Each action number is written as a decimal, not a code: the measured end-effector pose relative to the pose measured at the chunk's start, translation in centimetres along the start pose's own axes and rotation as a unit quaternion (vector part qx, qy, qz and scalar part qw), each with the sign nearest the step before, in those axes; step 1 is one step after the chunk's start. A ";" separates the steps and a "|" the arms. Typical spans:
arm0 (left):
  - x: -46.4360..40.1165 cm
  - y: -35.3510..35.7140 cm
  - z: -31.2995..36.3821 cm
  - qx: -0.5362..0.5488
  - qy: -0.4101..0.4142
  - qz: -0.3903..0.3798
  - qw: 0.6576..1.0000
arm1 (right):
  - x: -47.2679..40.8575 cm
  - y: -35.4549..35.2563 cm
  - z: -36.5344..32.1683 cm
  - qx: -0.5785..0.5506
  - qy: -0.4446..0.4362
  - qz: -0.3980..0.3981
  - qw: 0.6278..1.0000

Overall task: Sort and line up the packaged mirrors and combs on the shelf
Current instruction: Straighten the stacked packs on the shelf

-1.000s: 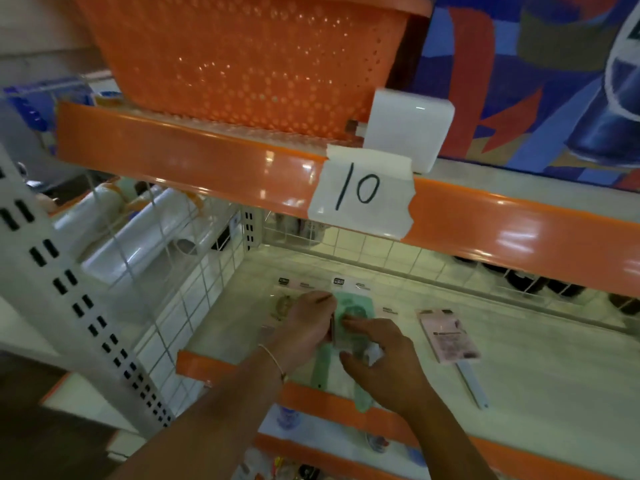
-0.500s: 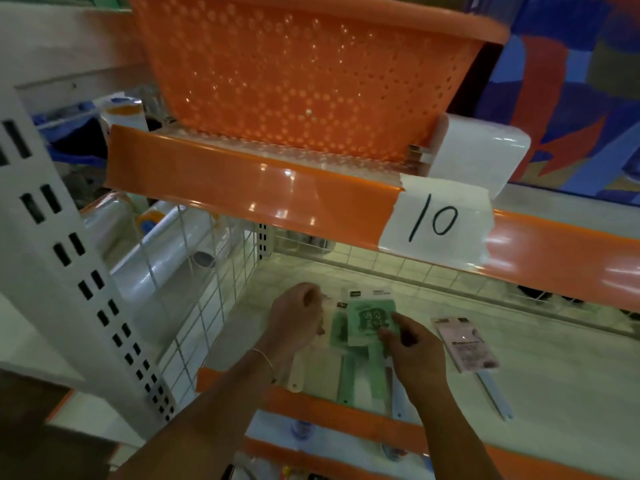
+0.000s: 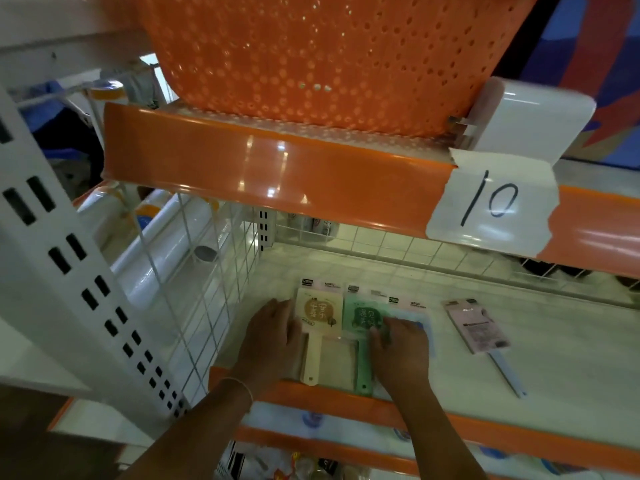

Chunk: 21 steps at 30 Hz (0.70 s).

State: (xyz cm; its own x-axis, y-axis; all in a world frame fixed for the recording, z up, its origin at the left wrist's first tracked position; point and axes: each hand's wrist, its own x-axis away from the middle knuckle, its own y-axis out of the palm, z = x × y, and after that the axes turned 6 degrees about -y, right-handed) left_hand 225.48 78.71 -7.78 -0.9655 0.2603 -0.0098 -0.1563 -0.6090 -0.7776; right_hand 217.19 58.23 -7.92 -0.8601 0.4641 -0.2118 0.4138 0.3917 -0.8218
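On the pale shelf (image 3: 571, 368) with an orange front lip we see three packaged hand mirrors lined up side by side: a cream paddle-shaped mirror (image 3: 317, 327), a green one (image 3: 360, 327) touching its right side, and a light blue one (image 3: 424, 323) mostly hidden. Our left hand (image 3: 272, 336) rests against the cream pack's left edge, fingers straight and together. Our right hand (image 3: 398, 344) lies over the green and blue packs, fingers bent down onto them (whether this grip pinches, we cannot tell). A pink-packaged comb with a blue handle (image 3: 479, 327) lies apart to the right. Above sit a perforated orange basket (image 3: 329, 57) and a paper label marked "10" (image 3: 491, 202).
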 end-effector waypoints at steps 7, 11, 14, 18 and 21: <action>-0.3 0.6 -0.2 -0.056 -0.008 -0.021 0.998 | 0.6 0.9 0.6 0.058 -0.046 0.039 0.997; -0.3 0.7 -0.3 -0.058 0.003 -0.016 0.998 | 0.9 1.0 0.4 0.065 -0.072 0.079 0.992; -0.4 0.8 -0.4 -0.056 0.008 -0.016 0.998 | 1.0 1.1 0.4 0.067 -0.072 0.083 0.992; -0.3 0.8 -0.3 -0.054 0.009 -0.017 0.998 | 1.2 1.3 0.3 0.065 -0.078 0.088 0.991; -0.3 0.9 -0.5 -0.054 0.013 -0.012 0.998 | 1.4 1.4 0.3 0.060 -0.083 0.096 0.990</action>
State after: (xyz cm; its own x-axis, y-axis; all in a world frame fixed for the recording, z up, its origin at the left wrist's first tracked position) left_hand 225.74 78.46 -8.73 -0.9560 0.2934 -0.0062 -0.1539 -0.5193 -0.8406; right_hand 216.49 59.22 -9.54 -0.8103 0.3799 -0.4463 0.5449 0.2078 -0.8124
